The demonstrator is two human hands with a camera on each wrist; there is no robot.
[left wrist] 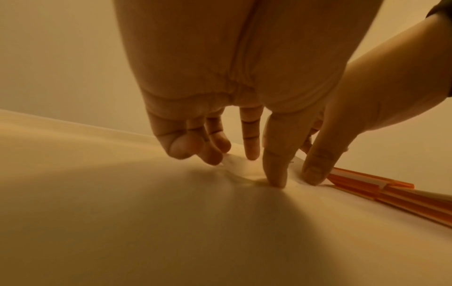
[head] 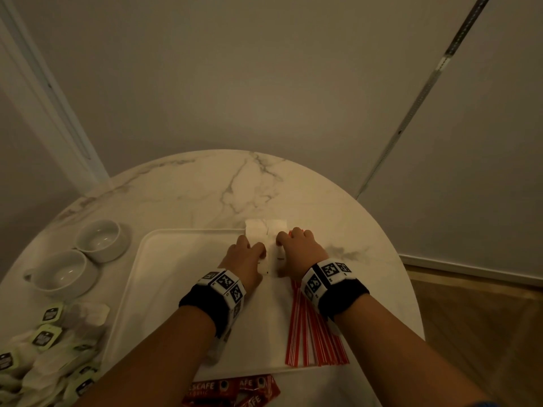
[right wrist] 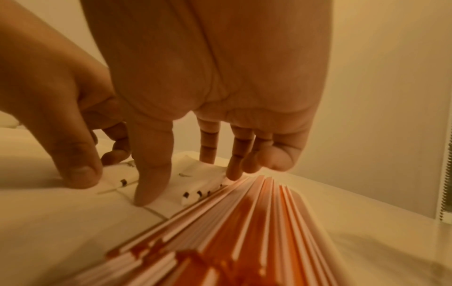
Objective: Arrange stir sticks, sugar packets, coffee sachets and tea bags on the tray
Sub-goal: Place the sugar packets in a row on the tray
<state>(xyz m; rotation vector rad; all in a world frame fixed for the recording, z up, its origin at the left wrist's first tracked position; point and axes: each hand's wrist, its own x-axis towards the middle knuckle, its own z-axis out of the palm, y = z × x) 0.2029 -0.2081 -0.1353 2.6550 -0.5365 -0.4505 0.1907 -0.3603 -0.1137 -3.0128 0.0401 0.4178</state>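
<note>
A white tray (head: 164, 259) lies on the round marble table. Two white sugar packets (head: 266, 227) lie side by side at its far edge, sticking out past the rim. My left hand (head: 252, 245) presses its thumb and fingertips down on the left packet (left wrist: 234, 164). My right hand (head: 289, 236) does the same on the right packet (right wrist: 203, 174), thumb (right wrist: 146, 193) on its near end. Red-and-white stir sticks (head: 311, 342) lie in a row on the tray's right side, under my right wrist. Tea bags (head: 50, 342) are piled off the tray at the left. Red coffee sachets (head: 232, 390) lie at the table's near edge.
Two white bowls (head: 101, 239) (head: 63, 273) stand on the table left of the tray. The left half of the tray is bare. Walls close in behind the table, and the wooden floor shows to the right.
</note>
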